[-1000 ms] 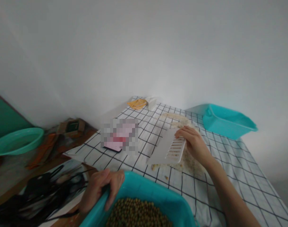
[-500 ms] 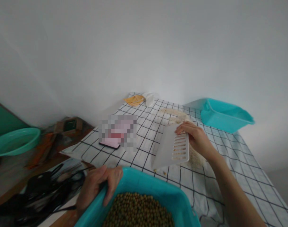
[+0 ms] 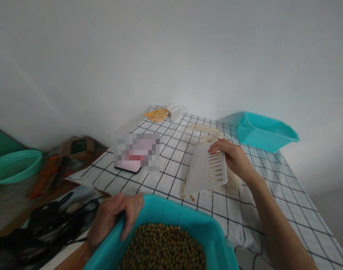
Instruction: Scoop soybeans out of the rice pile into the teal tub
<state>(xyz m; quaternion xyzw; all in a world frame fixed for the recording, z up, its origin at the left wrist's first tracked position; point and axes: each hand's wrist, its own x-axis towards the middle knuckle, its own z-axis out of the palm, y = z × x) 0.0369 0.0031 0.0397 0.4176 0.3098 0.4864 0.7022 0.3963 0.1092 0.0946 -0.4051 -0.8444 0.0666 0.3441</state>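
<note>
My left hand (image 3: 113, 218) grips the near-left rim of a turquoise plastic tub (image 3: 182, 221) that is full of small brown-green beans (image 3: 165, 249). My right hand (image 3: 234, 157) holds a white slotted plastic scoop (image 3: 206, 173) by its upper right edge, tilted with its lower edge on the checked tablecloth (image 3: 171, 150). Pale husks (image 3: 230, 183) lie heaped on the cloth under and behind the scoop, and a few bits lie at its lower edge.
A second turquoise tub (image 3: 265, 131) stands at the table's far right. A phone (image 3: 132, 165) lies on the cloth at left, a yellow cloth (image 3: 157, 113) at the back. Dark cables (image 3: 50, 221) and a green basin (image 3: 14, 165) are left of the table.
The scoop has been drawn towards me and tipped more upright, pushing husks along the cloth. The view has shifted slightly. My left hand keeps its grip on the tub.
</note>
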